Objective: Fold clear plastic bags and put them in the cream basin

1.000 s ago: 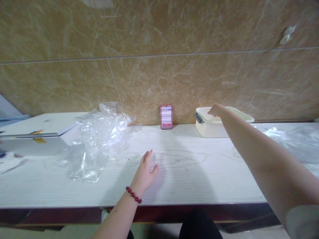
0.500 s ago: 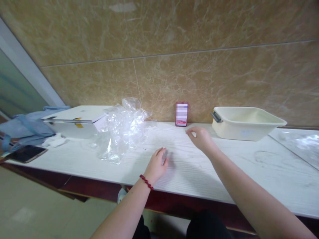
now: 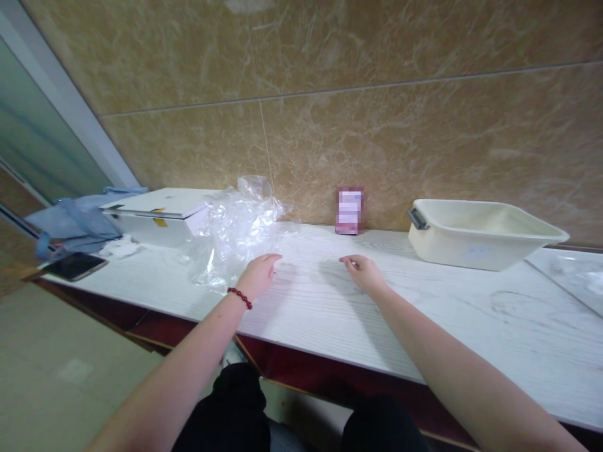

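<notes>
My left hand (image 3: pixel 258 275) hovers over the white wood-grain table (image 3: pixel 311 314), beside a crumpled clear plastic bag (image 3: pixel 226 235). Its fingers stretch out loosely and hold nothing; red beads circle the wrist. Some distance to the right, my right hand (image 3: pixel 366 274) is above the same table with its fingers loosely bent and the thumb a little apart. No object shows in it. Behind it, a phone (image 3: pixel 349 211) with a lit, blurred-out screen leans upright against the wall.
A cream plastic bin (image 3: pixel 475 242) with a grey handle stands at right. On the left are a white box (image 3: pixel 160 220), a light-blue bag (image 3: pixel 78 216), crumpled white tissue (image 3: pixel 121 247) and a dark phone (image 3: pixel 75 267). More clear plastic (image 3: pixel 577 273) lies at far right.
My left hand has moved left and away from me, toward the plastic bag. My right hand has drawn back a little from the upright phone. The camera view has shifted slightly.
</notes>
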`<state>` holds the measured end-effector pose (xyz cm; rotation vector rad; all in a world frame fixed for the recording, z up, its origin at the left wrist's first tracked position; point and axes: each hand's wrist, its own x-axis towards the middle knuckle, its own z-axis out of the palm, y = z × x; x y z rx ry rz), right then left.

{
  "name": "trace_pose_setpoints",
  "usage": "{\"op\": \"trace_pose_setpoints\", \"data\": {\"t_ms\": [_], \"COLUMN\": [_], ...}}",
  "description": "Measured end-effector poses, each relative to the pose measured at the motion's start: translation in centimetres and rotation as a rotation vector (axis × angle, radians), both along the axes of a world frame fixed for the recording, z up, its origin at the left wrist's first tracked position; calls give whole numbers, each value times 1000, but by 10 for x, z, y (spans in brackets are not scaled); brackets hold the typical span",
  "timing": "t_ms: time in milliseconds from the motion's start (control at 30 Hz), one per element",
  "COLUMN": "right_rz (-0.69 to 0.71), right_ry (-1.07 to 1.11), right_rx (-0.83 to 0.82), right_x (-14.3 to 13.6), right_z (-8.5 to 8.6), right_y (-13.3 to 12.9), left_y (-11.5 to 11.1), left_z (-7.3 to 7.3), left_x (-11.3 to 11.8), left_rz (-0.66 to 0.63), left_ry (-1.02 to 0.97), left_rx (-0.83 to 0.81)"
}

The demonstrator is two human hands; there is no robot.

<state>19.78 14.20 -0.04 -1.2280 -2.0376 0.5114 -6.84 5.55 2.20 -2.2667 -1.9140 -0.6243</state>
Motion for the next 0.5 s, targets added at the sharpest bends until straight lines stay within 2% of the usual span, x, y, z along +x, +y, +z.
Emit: {"op": "trace_pose_setpoints", "data": {"t_ms": [133,233,400,500], "right_rz": [-30,-15,-10,-18], "right_ry": [25,47,67,82], "right_rx": [-37,-20,-10,-6], "right_x": [-1,-3,-2,-1], "right_z": [2,2,0,-1], "right_y": [0,0,1,3], "left_y": [22,33,40,43], "left_z": [17,19,14,20], "left_x": [-50,-72,-78,-74], "left_rz": [1,-3,10,22], "left_ry": [299,429,548,544], "left_rx": [-107,-117,-139,-140]}}
